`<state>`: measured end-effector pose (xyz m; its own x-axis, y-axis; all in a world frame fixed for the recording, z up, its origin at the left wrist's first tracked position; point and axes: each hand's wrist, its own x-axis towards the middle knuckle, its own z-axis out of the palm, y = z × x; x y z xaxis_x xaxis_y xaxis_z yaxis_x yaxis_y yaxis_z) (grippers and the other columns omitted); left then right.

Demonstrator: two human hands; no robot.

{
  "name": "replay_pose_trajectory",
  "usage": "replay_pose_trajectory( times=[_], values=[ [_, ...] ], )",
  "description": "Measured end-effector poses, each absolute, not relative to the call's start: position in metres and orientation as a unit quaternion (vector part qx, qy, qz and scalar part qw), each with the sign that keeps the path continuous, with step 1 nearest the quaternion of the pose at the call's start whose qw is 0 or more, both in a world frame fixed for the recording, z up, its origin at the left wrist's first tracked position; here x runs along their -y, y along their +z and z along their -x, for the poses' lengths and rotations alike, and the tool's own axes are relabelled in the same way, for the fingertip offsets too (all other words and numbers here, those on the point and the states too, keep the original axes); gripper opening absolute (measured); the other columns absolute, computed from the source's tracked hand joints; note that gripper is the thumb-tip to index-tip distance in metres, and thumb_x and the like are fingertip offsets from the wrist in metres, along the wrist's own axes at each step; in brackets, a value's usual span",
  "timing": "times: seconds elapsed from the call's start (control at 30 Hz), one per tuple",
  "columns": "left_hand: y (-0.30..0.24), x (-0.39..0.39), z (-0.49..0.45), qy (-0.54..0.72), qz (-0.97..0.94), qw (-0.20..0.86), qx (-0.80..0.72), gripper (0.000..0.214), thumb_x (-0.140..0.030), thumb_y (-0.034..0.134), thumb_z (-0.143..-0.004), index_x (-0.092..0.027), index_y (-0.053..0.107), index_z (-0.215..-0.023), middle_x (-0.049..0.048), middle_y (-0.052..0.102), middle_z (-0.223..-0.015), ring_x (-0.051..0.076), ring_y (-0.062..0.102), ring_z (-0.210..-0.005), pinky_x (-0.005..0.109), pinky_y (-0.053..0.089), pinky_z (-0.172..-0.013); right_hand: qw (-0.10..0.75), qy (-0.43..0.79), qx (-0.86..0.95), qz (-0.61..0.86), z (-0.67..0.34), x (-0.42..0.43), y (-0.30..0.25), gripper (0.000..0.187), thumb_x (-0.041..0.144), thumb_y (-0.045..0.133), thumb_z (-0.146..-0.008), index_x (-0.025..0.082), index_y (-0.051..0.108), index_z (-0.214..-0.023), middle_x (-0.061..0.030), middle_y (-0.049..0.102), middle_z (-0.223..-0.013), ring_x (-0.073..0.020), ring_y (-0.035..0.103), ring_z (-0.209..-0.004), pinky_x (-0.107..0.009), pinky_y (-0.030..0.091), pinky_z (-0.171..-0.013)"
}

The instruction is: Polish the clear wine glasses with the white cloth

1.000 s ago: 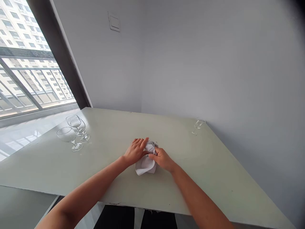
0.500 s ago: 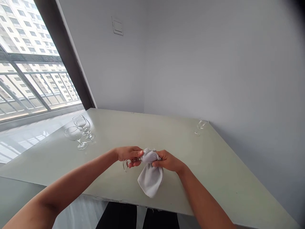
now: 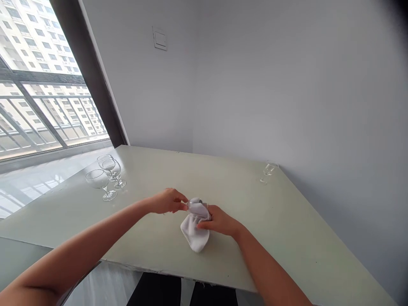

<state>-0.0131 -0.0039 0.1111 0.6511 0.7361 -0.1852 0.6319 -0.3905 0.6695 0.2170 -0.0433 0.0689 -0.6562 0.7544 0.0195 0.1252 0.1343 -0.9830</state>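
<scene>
A wine glass (image 3: 190, 205) is held on its side above the front part of the table. My left hand (image 3: 170, 201) is closed at its stem end, with fingers and thumb pinched; the foot is mostly hidden behind the hand. A white cloth (image 3: 195, 239) is bunched at the bowl, and its loose corner hangs below. My right hand (image 3: 218, 219) grips this cloth at the rim end, thumb in front. Whether the fingers reach inside the bowl is hard to see.
Several stemmed glasses (image 3: 97, 178) stand upright together at the table's left side. One more glass (image 3: 269, 169) stands near the far right edge. The pale table (image 3: 236, 182) meets grey walls behind. A window with railings is at the left.
My left hand has turned over the stem, back of the hand now upward. My right hand and the cloth have shifted slightly left, and the hanging corner has risen a little.
</scene>
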Motion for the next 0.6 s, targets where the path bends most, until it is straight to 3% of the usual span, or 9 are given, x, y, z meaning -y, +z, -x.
replay_pose_trajectory(
  times=[0.1, 0.2, 0.27, 0.37, 0.5, 0.6],
  values=[
    [0.119, 0.0, 0.021, 0.006, -0.747, 0.556, -0.365, 0.04, -0.054, 0.048, -0.076, -0.018, 0.063, -0.068, -0.0024, 0.044, -0.047, 0.01, 0.04, -0.046, 0.023, 0.037, -0.049, 0.279, 0.455, 0.785, 0.313, -0.218, 0.039, 0.063, 0.017, 0.023, 0.053, -0.076, 0.024, 0.067, -0.085, 0.0016, 0.06, -0.072, -0.0138, 0.05, -0.065, -0.025, 0.038, -0.059],
    [0.111, -0.007, 0.025, 0.057, -0.708, 0.57, -0.413, 0.042, -0.056, 0.049, -0.074, -0.017, 0.065, -0.079, -0.0022, 0.046, -0.049, 0.01, 0.042, -0.046, 0.025, 0.039, -0.05, 0.347, 0.357, 0.795, 0.348, -0.23, 0.023, 0.059, 0.026, 0.019, 0.05, -0.076, 0.029, 0.067, -0.093, 0.001, 0.066, -0.089, -0.0193, 0.057, -0.082, -0.032, 0.041, -0.076],
    [0.101, -0.011, 0.024, 0.11, -0.714, 0.498, -0.481, 0.042, -0.055, 0.049, -0.074, -0.018, 0.065, -0.088, -0.0015, 0.05, -0.053, 0.01, 0.044, -0.047, 0.024, 0.037, -0.048, 0.42, 0.301, 0.76, 0.396, -0.239, 0.014, 0.058, 0.031, 0.019, 0.051, -0.076, 0.032, 0.065, -0.099, 0.0025, 0.065, -0.104, -0.0224, 0.055, -0.098, -0.039, 0.036, -0.09],
    [0.087, -0.012, 0.018, 0.152, -0.732, 0.35, -0.564, 0.036, -0.048, 0.048, -0.075, -0.023, 0.065, -0.094, -0.0011, 0.055, -0.056, 0.012, 0.05, -0.049, 0.023, 0.034, -0.046, 0.491, 0.208, 0.73, 0.427, -0.241, 0.014, 0.061, 0.037, 0.022, 0.05, -0.079, 0.034, 0.058, -0.113, 0.0043, 0.055, -0.122, -0.0236, 0.044, -0.117, -0.044, 0.019, -0.105],
    [0.077, 0.002, 0.002, 0.139, -0.836, 0.133, -0.515, 0.017, -0.029, 0.047, -0.076, -0.022, 0.062, -0.076, 0.0002, 0.056, -0.055, 0.015, 0.051, -0.051, 0.025, 0.032, -0.049, 0.386, 0.133, 0.847, 0.341, -0.219, 0.033, 0.064, 0.048, 0.036, 0.055, -0.079, 0.03, 0.048, -0.126, 0.0003, 0.046, -0.132, -0.028, 0.028, -0.128, -0.047, 0.006, -0.108],
    [0.075, 0.011, -0.007, 0.144, -0.909, -0.027, -0.39, 0.013, -0.013, 0.045, -0.071, -0.018, 0.055, -0.064, 0.0025, 0.055, -0.057, 0.015, 0.049, -0.052, 0.027, 0.032, -0.052, 0.349, 0.121, 0.872, 0.322, -0.206, 0.042, 0.066, 0.037, 0.034, 0.047, -0.085, 0.031, 0.053, -0.122, -0.0002, 0.048, -0.131, -0.0266, 0.037, -0.122, -0.048, 0.009, -0.107]
  ],
)
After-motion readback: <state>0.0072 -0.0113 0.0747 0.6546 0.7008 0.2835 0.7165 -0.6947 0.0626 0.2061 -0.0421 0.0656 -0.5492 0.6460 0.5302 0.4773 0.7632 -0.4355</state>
